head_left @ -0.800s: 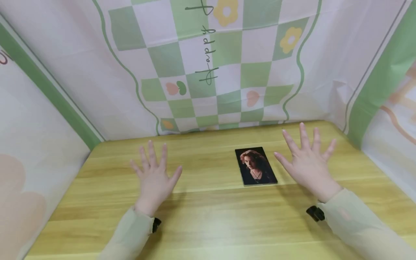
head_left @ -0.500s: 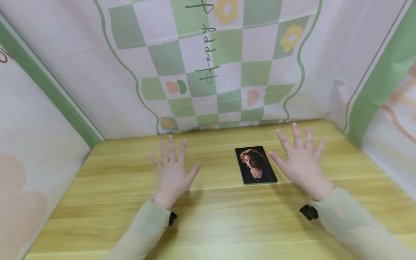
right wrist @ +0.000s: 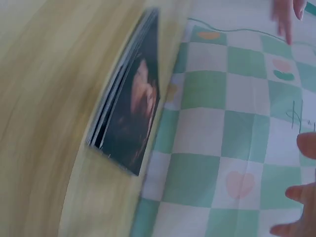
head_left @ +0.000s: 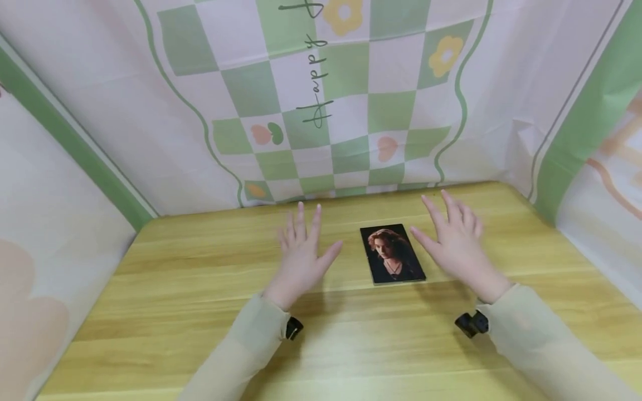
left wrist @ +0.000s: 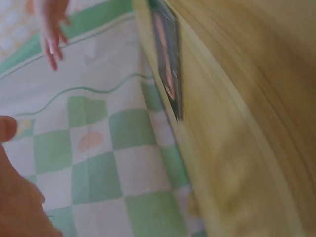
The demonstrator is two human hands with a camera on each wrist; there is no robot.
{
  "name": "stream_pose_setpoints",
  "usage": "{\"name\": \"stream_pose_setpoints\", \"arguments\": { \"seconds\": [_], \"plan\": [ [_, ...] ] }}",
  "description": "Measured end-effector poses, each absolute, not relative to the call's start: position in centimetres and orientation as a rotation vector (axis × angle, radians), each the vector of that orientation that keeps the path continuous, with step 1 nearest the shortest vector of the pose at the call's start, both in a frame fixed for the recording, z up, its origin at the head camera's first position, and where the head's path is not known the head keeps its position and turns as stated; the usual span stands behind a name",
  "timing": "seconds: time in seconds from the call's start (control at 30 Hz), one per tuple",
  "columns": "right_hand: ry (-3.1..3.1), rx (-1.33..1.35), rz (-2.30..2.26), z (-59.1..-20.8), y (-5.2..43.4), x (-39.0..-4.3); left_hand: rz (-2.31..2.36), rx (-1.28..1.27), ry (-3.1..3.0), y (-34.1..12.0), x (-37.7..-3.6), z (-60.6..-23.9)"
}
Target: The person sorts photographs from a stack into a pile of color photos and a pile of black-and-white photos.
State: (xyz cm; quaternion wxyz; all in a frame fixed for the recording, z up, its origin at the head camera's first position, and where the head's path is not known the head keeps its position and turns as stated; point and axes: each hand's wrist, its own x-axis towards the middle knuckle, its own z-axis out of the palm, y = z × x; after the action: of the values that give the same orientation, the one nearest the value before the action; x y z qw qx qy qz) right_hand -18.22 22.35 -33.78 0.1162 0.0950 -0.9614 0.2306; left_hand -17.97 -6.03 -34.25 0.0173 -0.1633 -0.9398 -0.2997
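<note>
A thin stack of photo cards [head_left: 393,254] lies flat on the wooden table, its top card a dark portrait of a person with wavy hair. Layered edges of the stack [right wrist: 123,98] show in the right wrist view. To its left, my left hand [head_left: 301,264] hovers with fingers stretched and thumb toward the cards. My right hand [head_left: 458,248] is held on the other side, thumb and index fingertips close to the right edge of the stack. Both hands hold nothing. In the left wrist view the stack [left wrist: 168,59] appears nearly edge-on.
The wooden table [head_left: 175,312] meets a checkered green and white cloth [head_left: 301,111] hanging at the back. Printed cloth panels rise at the left and right sides. Each sleeve cuff has a small black device [head_left: 472,324] under it.
My left hand has moved right toward the stack of cards. My right hand has shifted slightly left, its outer fingers drawing closer together. The stack has stayed in place.
</note>
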Motion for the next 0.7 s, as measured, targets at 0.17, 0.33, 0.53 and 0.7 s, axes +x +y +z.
{"name": "stream_pose_setpoints", "arguments": {
  "seconds": [0.17, 0.33, 0.53, 0.7],
  "plan": [
    [-2.86, 0.291, 1.293, -33.3, 22.9, -19.0, -1.751, -0.63, -2.812, -4.9, -18.9, -34.4],
    [-2.749, 0.23, 1.987, -34.7, 24.4, -20.3, -2.718, -0.515, -2.333, -3.8, -19.8, -35.6],
    [-2.689, 0.212, 2.352, -36.9, 26.0, -21.3, -3.156, -0.354, -1.938, -2.4, -21.0, -37.6],
    [-2.688, 0.239, 2.469, -37.8, 26.3, -21.7, -3.236, -0.211, -1.896, -1.5, -21.4, -38.6]
  ]
}}
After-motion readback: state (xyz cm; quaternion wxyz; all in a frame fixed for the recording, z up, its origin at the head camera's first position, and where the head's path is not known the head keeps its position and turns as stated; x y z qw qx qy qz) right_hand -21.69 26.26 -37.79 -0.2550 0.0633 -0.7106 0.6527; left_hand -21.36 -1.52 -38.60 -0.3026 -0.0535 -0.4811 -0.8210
